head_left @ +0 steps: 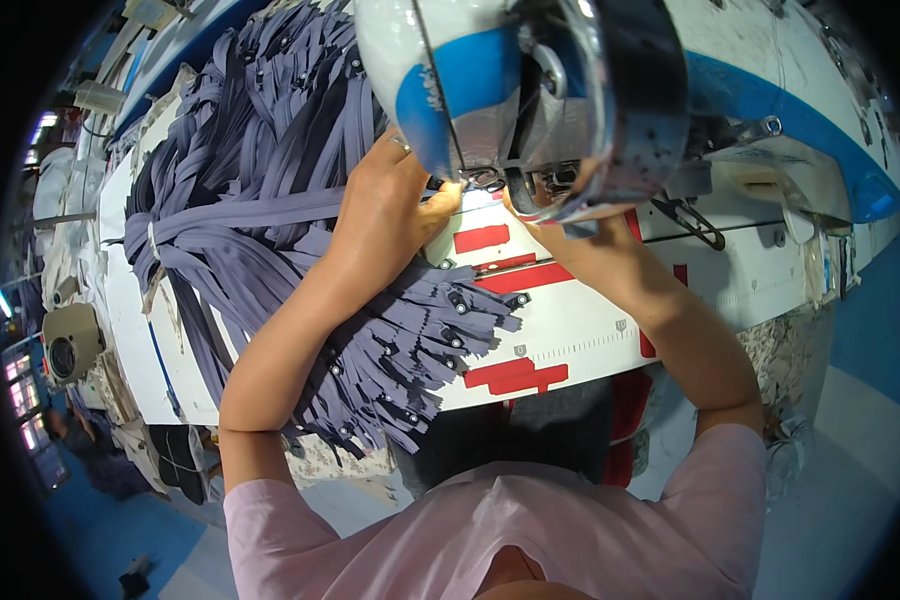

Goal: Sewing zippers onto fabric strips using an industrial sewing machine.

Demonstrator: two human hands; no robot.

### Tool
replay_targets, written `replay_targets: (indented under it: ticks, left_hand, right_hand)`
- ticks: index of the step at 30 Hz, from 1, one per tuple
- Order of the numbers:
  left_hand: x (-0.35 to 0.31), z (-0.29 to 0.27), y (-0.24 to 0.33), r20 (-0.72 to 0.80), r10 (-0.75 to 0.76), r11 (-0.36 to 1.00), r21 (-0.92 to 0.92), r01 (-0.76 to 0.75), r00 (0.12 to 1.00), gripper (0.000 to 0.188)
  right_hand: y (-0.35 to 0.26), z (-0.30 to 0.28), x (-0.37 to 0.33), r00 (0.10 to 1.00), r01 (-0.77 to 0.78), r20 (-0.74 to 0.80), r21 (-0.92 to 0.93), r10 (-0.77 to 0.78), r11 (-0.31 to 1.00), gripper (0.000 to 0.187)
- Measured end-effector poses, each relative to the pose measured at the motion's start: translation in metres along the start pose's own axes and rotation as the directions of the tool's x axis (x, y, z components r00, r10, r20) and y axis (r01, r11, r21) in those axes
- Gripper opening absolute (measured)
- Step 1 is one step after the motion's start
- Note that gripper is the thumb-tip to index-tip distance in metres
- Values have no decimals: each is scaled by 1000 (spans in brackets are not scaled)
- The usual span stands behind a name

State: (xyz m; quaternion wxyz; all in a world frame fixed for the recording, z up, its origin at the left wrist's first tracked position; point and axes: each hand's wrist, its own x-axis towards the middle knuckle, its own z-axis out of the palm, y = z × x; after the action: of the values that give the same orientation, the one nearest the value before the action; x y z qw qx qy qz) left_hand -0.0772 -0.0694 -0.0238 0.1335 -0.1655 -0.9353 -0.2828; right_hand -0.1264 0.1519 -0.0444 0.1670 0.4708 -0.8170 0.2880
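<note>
No bin, box or tray can be made out; the goods are carried loose on the long white desk (580, 330), which is marked with red tape strips (515, 375) and a printed ruler scale. A large heap of grey-purple fabric zippers with small dark metal sliders (270, 130) is spread over the desk's left part, and one bundle of them is tied across its middle by a strip of the same grey-purple tape (240, 215). A fan of loose zipper ends (420, 330) lies under the left forearm, just beside the red strips; the zippers are far too many and too overlapped to be counted, though at least a dozen sliders can be seen in this fan.

One white and blue sewing machine head with a clear curved guard (530, 90) is seen above the hands. Two hands are in view. The left hand (390, 200), with a ring on one finger, is held at the needle area, its grip pinched shut on a small piece at the foot of the machine; what the piece is cannot be told. The right hand (560, 225) is largely hidden behind the guard, so the state of its grip cannot be told. A pale pink short-sleeved shirt (490, 530) is worn.
</note>
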Motion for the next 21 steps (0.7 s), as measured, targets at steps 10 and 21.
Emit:
replay_targets:
  ticks: [10, 21]
  left_hand:
    - [1, -1, -1, -19, 41, 999, -25, -42, 999, 35]
    - [-1, 2, -5, -32, 40, 999, -31, -41, 999, 29]
  right_hand:
    - [13, 11, -9, 998, -26, 60, 20, 24, 999, 11]
    - [9, 10, -9, 997, -15, -71, 65, 20, 998, 13]
